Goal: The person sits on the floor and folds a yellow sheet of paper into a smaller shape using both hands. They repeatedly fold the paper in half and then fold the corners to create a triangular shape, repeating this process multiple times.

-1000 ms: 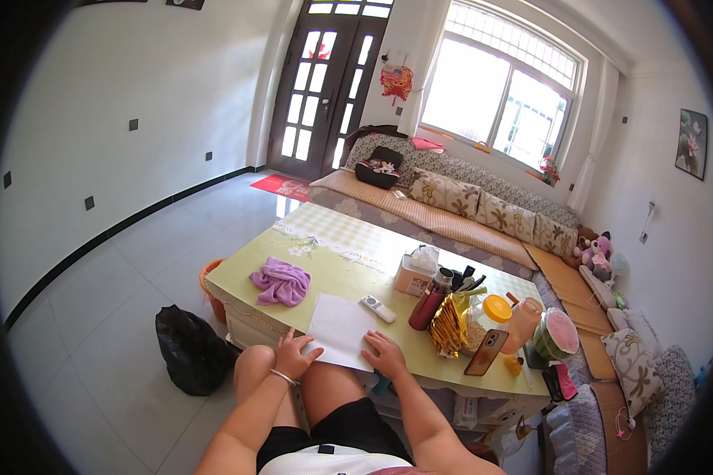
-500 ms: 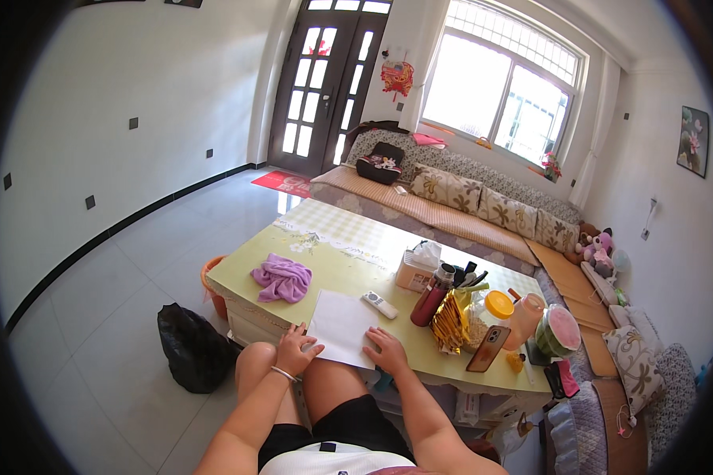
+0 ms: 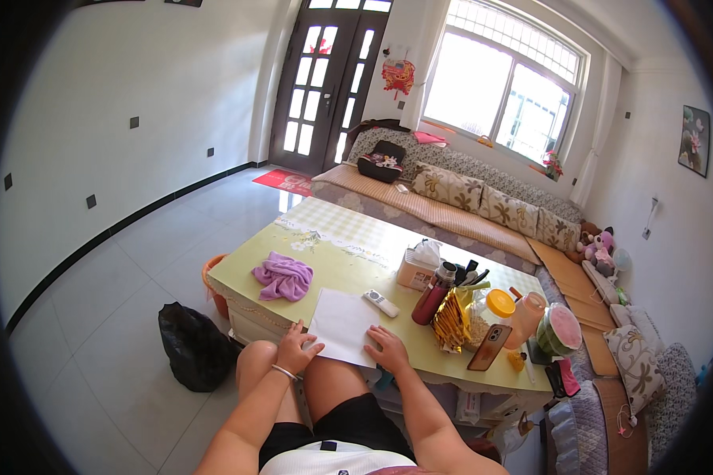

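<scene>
A blank white sheet of paper (image 3: 341, 317) lies flat at the front edge of the table. My left hand (image 3: 296, 349) rests at its lower left corner, fingers apart and thumb reaching over the paper. On the opposite side my right hand (image 3: 387, 347) has its spread fingertips at the sheet's right edge. Neither hand grips anything. Just beyond the paper sits a white remote control (image 3: 381, 303). A crumpled purple cloth (image 3: 283, 276) lies to the left, farther in on the table.
On the table's right stand a tissue box (image 3: 415, 272), a dark red thermos (image 3: 433, 295), gold packets (image 3: 451, 321), a yellow-lidded jar (image 3: 492, 310), a leaning phone (image 3: 489, 347) and a cut watermelon (image 3: 560, 328). A black bag (image 3: 196, 348) and an orange bin (image 3: 215, 290) are on the floor at left.
</scene>
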The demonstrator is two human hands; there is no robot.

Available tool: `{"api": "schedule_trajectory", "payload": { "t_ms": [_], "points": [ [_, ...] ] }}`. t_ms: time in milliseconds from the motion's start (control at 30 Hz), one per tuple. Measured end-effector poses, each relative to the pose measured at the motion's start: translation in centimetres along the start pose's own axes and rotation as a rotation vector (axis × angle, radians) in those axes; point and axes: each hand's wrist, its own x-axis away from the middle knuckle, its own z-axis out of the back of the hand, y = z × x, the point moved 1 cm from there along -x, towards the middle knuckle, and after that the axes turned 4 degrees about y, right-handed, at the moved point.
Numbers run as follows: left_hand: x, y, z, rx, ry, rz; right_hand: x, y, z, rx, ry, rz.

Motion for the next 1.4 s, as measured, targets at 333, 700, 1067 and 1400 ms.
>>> {"api": "schedule_trajectory", "payload": {
  "t_ms": [333, 700, 1067, 1400],
  "points": [
    [0.1, 0.5, 0.3, 0.024, -0.018, 0.035, 0.0, 0.0, 0.0, -0.007, 0.0, -0.004],
    [0.0, 0.4, 0.3, 0.067, -0.037, 0.041, 0.1, 0.2, -0.1, 0.002, -0.005, -0.012],
    [0.1, -0.1, 0.1, 0.036, -0.047, 0.024, 0.2, 0.7, -0.4, 0.006, 0.011, -0.007],
    [0.0, -0.7, 0.0, 0.061, -0.089, 0.061, 0.1, 0.4, -0.3, -0.015, 0.036, 0.004]
  ]
}}
